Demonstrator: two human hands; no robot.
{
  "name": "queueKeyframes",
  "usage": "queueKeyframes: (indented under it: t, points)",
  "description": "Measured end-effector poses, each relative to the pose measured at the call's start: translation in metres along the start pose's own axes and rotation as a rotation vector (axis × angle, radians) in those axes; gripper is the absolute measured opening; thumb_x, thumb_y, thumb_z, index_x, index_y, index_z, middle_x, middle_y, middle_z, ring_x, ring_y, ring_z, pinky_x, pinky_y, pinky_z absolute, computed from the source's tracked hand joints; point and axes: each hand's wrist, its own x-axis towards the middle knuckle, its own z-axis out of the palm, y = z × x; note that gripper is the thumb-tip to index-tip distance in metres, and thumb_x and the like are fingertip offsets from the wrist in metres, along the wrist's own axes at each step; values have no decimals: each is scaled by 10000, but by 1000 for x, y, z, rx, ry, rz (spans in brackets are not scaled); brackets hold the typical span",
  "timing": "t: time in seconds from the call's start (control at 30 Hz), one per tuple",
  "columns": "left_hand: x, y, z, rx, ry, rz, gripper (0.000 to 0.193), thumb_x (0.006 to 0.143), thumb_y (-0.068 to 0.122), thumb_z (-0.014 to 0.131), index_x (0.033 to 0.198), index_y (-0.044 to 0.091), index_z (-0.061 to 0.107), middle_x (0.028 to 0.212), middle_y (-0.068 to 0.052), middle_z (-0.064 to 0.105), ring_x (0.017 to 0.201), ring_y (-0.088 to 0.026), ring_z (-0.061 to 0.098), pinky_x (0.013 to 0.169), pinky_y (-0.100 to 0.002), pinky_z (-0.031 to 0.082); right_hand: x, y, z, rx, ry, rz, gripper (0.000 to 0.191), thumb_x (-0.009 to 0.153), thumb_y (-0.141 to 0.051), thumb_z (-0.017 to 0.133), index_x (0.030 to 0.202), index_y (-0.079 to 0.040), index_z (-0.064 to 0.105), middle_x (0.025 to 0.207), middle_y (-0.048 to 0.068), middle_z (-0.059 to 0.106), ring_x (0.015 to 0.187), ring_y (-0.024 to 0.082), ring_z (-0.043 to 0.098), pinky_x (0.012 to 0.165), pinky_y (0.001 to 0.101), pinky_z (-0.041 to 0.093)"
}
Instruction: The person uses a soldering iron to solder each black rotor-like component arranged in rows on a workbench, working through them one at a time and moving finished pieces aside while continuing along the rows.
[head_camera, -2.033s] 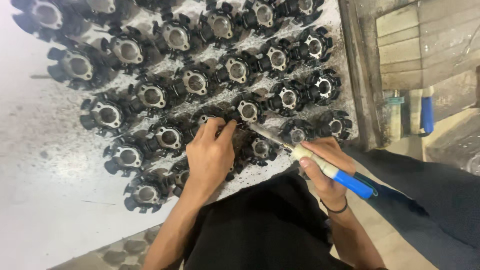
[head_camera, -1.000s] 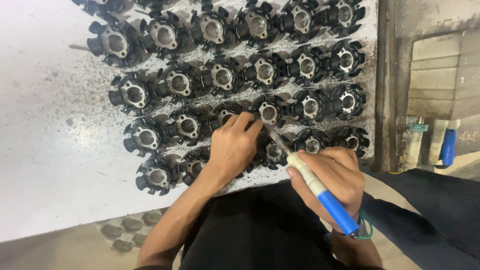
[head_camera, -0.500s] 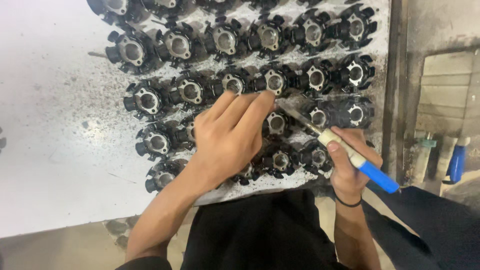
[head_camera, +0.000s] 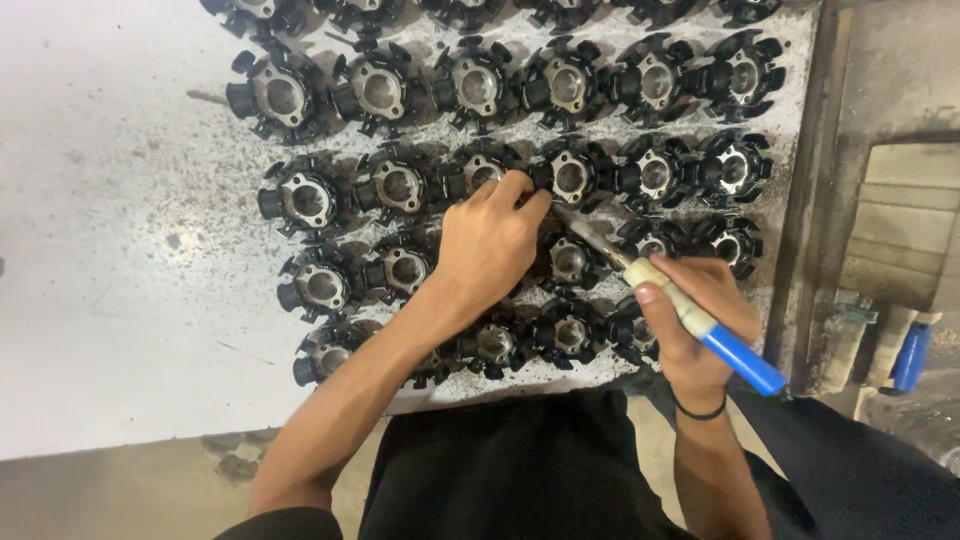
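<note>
The right hand (head_camera: 700, 320) is gripping a hand tool with a cream collar and blue plastic handle (head_camera: 690, 318), fingers wrapped tight around it, its thin metal tip angling up-left toward a black cast part with a round silver bore (head_camera: 569, 178). The left hand (head_camera: 490, 245) is resting over the neighbouring castings, fingertips pressing that part's left edge. Doing this well probably means steadying the casting firmly while guiding the tip lightly, so it stays in line on the speckled white tabletop (head_camera: 120, 300).

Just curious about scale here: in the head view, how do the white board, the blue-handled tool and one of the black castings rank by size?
1. White board, by far the largest.
2. Blue-handled tool in the right hand and the black casting: look alike in extent, so unranked.
</note>
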Motion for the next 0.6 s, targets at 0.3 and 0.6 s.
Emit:
queueKeyframes:
  t: [0.3,0.6]
  points:
    - [4,-2,-1,11,29,-15,184,810,39,677,984,73,723,988,-84,628,849,-268,682,589,-405,563,10,-8,2,17,43,16,274,952,-104,794,1181,35,738,1061,182,729,924,196,690,813,255,527]
    - [3,-3,9,-12,-19,-4,165,805,34,679,968,50,689,1002,-112,623,872,-301,691,619,-418,576,40,-56,4,-317,-110,-251,263,883,-90,858,1103,17,762,962,120,776,863,198,697,811,317,524]
